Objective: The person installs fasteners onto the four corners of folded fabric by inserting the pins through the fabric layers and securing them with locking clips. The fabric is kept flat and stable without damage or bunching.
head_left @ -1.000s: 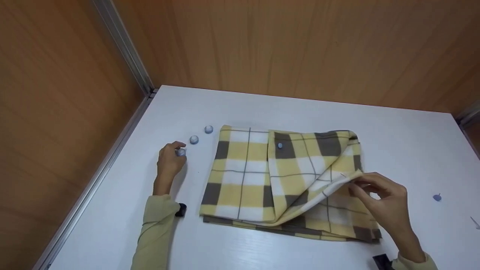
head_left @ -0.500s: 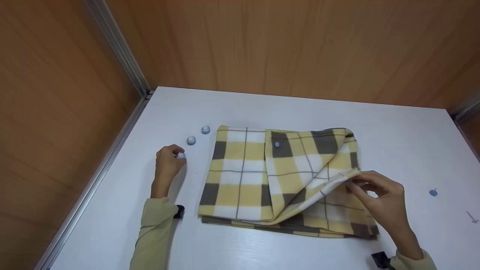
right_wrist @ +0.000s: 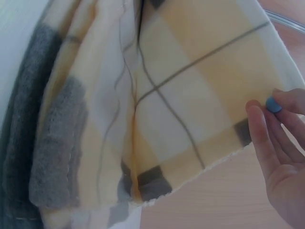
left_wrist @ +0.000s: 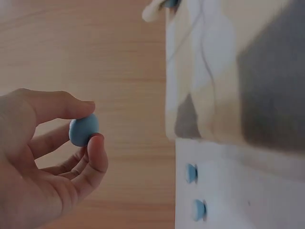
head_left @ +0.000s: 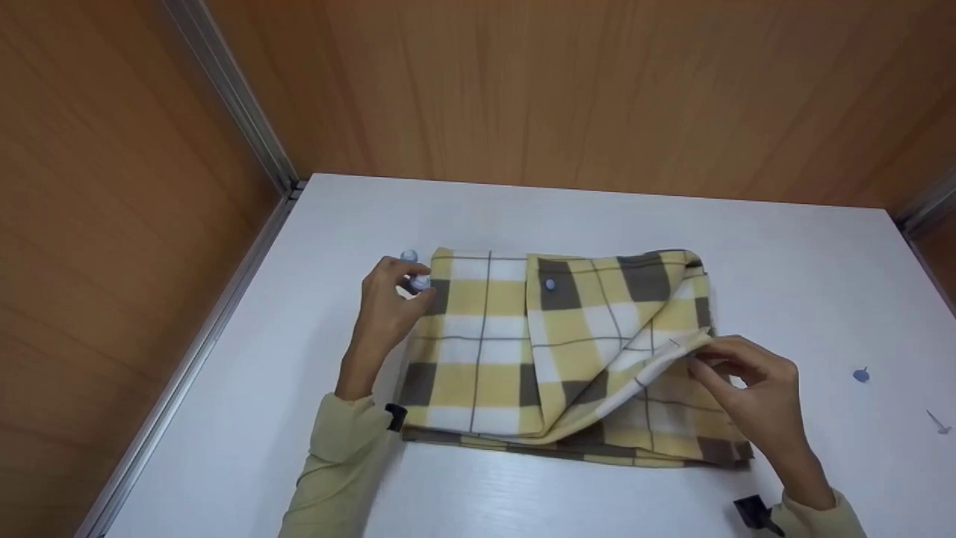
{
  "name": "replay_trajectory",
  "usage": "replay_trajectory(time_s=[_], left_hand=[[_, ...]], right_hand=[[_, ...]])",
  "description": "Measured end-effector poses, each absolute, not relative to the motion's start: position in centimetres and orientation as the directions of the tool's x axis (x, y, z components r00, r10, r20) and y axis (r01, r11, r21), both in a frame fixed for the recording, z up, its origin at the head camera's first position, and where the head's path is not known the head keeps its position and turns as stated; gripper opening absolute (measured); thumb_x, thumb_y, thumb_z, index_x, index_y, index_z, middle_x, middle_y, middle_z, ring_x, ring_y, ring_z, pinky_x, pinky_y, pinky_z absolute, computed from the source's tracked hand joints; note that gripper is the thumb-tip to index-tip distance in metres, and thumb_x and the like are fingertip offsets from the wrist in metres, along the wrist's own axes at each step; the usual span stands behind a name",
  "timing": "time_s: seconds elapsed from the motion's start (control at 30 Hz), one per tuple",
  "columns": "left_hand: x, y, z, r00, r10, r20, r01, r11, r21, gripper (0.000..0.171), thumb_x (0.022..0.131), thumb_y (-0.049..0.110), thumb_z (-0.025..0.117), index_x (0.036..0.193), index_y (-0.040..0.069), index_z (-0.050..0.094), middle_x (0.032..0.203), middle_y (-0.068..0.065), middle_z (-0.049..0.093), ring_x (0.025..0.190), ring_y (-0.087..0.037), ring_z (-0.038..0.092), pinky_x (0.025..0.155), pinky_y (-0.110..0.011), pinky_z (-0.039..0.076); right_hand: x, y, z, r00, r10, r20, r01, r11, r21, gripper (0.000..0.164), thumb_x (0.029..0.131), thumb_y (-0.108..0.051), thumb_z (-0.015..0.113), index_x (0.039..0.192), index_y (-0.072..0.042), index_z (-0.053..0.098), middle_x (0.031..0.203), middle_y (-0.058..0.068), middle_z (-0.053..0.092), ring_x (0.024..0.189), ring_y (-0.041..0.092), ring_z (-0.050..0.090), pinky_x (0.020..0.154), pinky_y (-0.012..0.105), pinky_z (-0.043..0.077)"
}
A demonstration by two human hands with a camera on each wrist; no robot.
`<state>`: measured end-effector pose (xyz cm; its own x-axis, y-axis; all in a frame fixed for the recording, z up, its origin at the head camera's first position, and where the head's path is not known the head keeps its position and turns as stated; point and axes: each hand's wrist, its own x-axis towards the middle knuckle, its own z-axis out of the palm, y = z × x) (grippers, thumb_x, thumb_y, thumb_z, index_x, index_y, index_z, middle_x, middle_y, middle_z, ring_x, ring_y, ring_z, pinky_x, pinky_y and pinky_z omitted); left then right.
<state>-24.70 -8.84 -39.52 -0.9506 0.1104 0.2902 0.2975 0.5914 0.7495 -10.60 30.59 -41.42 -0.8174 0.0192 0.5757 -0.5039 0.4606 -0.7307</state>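
A folded yellow, white and grey plaid fleece blanket (head_left: pixel 470 329) lies on the white table. Between the thumb and fingers of my left hand (head_left: pixel 385 310) is a small round blue cap (left_wrist: pixel 83 130), held above the blanket's far left edge in the head view. My right hand (head_left: pixel 758 388) pinches a lifted corner of the blanket at its right side. A blue piece (right_wrist: pixel 273 104) also shows between those fingertips at the cloth, its lower part hidden. One blue button-like piece (head_left: pixel 550 285) sits on a grey square of the blanket.
Two more blue caps (left_wrist: pixel 191 173) (left_wrist: pixel 198 210) stand on the table left of the blanket. To the right lie a blue pin (head_left: pixel 861 374) with its point up and a pale pin (head_left: pixel 939 423). Wooden panels (head_left: pixel 553 97) rise behind and at the left.
My left hand has picked up the nearest blue cap and carried it right and away from me to the blanket's left edge. My right hand still pinches the corner, nearly unmoved.
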Motion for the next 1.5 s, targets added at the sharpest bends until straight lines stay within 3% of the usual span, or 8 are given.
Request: replay_trajectory(time_s=[0.23,0.63,0.97,1.23,1.5], left_hand=[[-24.3,-5.8,-38.7,-0.893,0.192,0.406,0.446,0.484,0.753,0.026,0.07,0.005,0.069,0.096,0.005,0.062,0.09,-0.007,0.056,0.075,-0.014,0.056,0.06,-0.025,0.049],[-23.6,-1.1,-38.7,-0.825,0.335,0.455,0.563,0.414,0.715,0.021,0.074,0.008,0.067,0.094,0.006,0.064,0.089,-0.001,0.059,0.074,-0.011,0.056,0.056,-0.025,0.049],[-22.0,3.5,-39.0,-0.721,0.545,0.429,0.63,0.257,0.733,0.021,0.078,0.007,0.064,0.099,0.003,0.063,0.093,-0.006,0.052,0.081,-0.012,0.056,0.059,-0.015,0.048],[-21.1,6.6,-39.1,-0.607,0.65,0.456,0.726,0.222,0.65,0.021,0.077,0.004,0.063,0.098,0.003,0.064,0.093,-0.005,0.05,0.079,-0.01,0.055,0.07,-0.012,0.043],[-20.6,8.8,-39.2,-0.592,0.694,0.409,0.721,0.231,0.653,0.026,0.076,0.004,0.063,0.101,0.006,0.059,0.098,-0.004,0.055,0.082,-0.006,0.056,0.069,-0.008,0.041]], right_hand=[[-10.1,29.7,-40.0,-0.81,0.012,0.587,-0.517,0.458,-0.723,0.032,0.063,0.02,0.065,0.092,0.007,0.064,0.084,0.016,0.062,0.073,0.017,0.061,0.058,0.019,0.049],[-10.2,29.7,-39.7,-0.802,0.004,0.598,-0.533,0.449,-0.717,0.033,0.063,0.021,0.064,0.094,0.009,0.064,0.084,0.017,0.062,0.075,0.016,0.061,0.058,0.017,0.048],[-9.9,29.8,-39.8,-0.803,-0.001,0.595,-0.532,0.45,-0.717,0.034,0.064,0.02,0.065,0.095,0.008,0.063,0.085,0.017,0.062,0.075,0.017,0.061,0.058,0.019,0.049],[-9.9,29.9,-40.0,-0.801,0.004,0.598,-0.534,0.448,-0.718,0.033,0.063,0.021,0.065,0.093,0.007,0.064,0.084,0.016,0.063,0.074,0.018,0.061,0.057,0.019,0.049],[-9.8,29.7,-40.1,-0.79,-0.005,0.614,-0.556,0.428,-0.712,0.032,0.063,0.022,0.064,0.092,0.009,0.064,0.084,0.017,0.063,0.073,0.018,0.061,0.057,0.019,0.049]])
